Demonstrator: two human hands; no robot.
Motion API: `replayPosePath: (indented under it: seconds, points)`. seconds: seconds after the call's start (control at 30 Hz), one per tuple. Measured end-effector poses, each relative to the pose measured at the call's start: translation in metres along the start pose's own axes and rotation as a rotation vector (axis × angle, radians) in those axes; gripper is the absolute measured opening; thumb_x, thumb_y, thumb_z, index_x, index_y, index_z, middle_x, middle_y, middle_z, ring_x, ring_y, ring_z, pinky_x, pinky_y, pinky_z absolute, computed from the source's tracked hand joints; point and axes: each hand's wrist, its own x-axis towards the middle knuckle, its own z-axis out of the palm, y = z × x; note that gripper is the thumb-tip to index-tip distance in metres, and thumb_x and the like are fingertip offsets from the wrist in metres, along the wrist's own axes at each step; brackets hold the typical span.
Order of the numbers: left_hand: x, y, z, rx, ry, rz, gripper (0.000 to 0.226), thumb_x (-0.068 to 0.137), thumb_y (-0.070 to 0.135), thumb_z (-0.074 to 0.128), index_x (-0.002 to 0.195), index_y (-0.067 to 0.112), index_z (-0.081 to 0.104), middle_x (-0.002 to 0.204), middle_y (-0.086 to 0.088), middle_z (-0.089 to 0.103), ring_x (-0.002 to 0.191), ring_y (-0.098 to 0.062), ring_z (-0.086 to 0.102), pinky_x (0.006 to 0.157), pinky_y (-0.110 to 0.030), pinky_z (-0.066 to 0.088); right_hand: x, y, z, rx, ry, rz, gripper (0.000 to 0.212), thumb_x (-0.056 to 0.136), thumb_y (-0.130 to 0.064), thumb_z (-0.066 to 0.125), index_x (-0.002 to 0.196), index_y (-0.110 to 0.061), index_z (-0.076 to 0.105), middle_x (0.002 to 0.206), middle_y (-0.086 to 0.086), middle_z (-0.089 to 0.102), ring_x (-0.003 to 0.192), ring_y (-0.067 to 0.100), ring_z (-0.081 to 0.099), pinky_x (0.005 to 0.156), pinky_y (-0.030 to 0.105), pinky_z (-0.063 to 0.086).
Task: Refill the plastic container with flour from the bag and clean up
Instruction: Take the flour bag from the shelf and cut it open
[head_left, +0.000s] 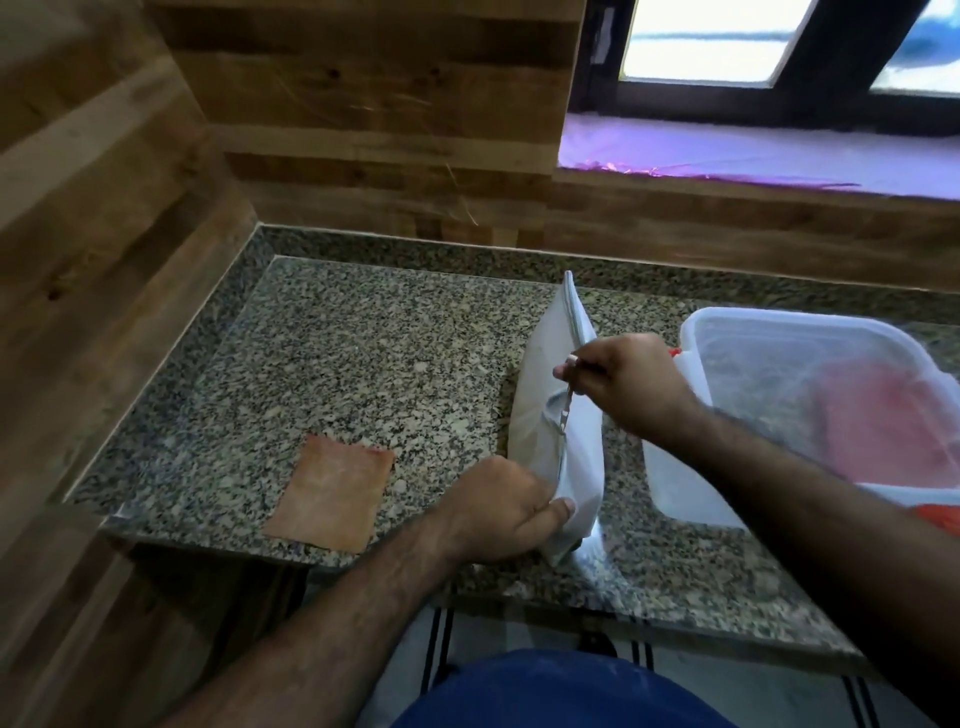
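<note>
Bag (556, 415) is lying on the counter (337, 364), its long axis running away from me, just left of the open container (810, 415). I'm pinching its near end with my left hand (506, 506) — clamped on the plastic. My right hand (628, 387) is closed on a small tool, seemingly scissors (565, 410), working mid-bag — so the cut runs lengthwise toward my left.
</note>
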Motion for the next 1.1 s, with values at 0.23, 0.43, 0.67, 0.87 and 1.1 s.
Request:
replayPosePath:
  seconds: [0.23, 0.43, 0.67, 0.87, 1.1]
  points:
    - [0.001, 0.005, -0.015, -0.043, -0.348, -0.131, 0.055, 0.108, 0.047, 0.054, 0.063, 0.015, 0.052, 0.055, 0.0, 0.045, 0.047, -0.018, 0.044, 0.052, -0.033, 0.035, 0.072, 0.017, -0.012, -0.103, -0.005, 0.079, 0.016, 0.097, -0.03, 0.079, 0.101, -0.016, 0.086, 0.085, 0.002, 0.082, 0.072, 0.017, 0.076, 0.077, 0.035, 0.064]
    - [-0.001, 0.001, -0.013, -0.301, -0.455, -0.445, 0.049, 0.099, 0.037, 0.072, 0.059, 0.013, 0.056, 0.054, 0.001, 0.042, 0.043, -0.013, 0.033, 0.047, -0.031, 0.026, 0.147, 0.054, -0.026, -0.101, 0.102, 0.253, 0.018, 0.097, -0.028, 0.078, 0.106, -0.015, 0.086, 0.098, 0.004, 0.083, 0.085, 0.019, 0.075, 0.085, 0.028, 0.057]
    - [0.01, 0.0, -0.019, -0.463, -0.617, -0.631, 0.043, 0.087, 0.043, 0.069, 0.067, 0.006, 0.077, 0.056, 0.0, 0.063, 0.048, -0.014, 0.048, 0.058, -0.028, 0.042, 0.192, 0.075, -0.014, 0.019, 0.171, 0.391, 0.021, 0.095, -0.033, 0.08, 0.111, -0.02, 0.085, 0.107, 0.004, 0.083, 0.097, 0.02, 0.077, 0.097, 0.039, 0.062]
    - [0.006, -0.028, -0.024, -0.774, -0.424, -0.656, 0.051, 0.088, 0.062, 0.071, 0.055, 0.025, 0.06, 0.053, 0.012, 0.049, 0.049, -0.012, 0.041, 0.055, -0.029, 0.033, 0.188, 0.072, -0.015, -0.09, 0.054, 0.396, 0.056, 0.093, -0.069, 0.067, 0.097, -0.014, 0.077, 0.09, 0.006, 0.075, 0.084, 0.025, 0.073, 0.072, 0.033, 0.057]
    - [0.028, -0.044, -0.022, -0.684, -0.017, -0.684, 0.084, 0.08, 0.101, 0.047, 0.072, 0.018, 0.061, 0.065, -0.006, 0.049, 0.062, -0.017, 0.042, 0.064, -0.035, 0.029, 0.129, 0.036, -0.012, -0.262, -0.421, 0.503, 0.119, 0.082, -0.101, 0.029, 0.125, 0.002, 0.071, 0.116, 0.02, 0.075, 0.082, 0.027, 0.071, 0.081, 0.036, 0.06]
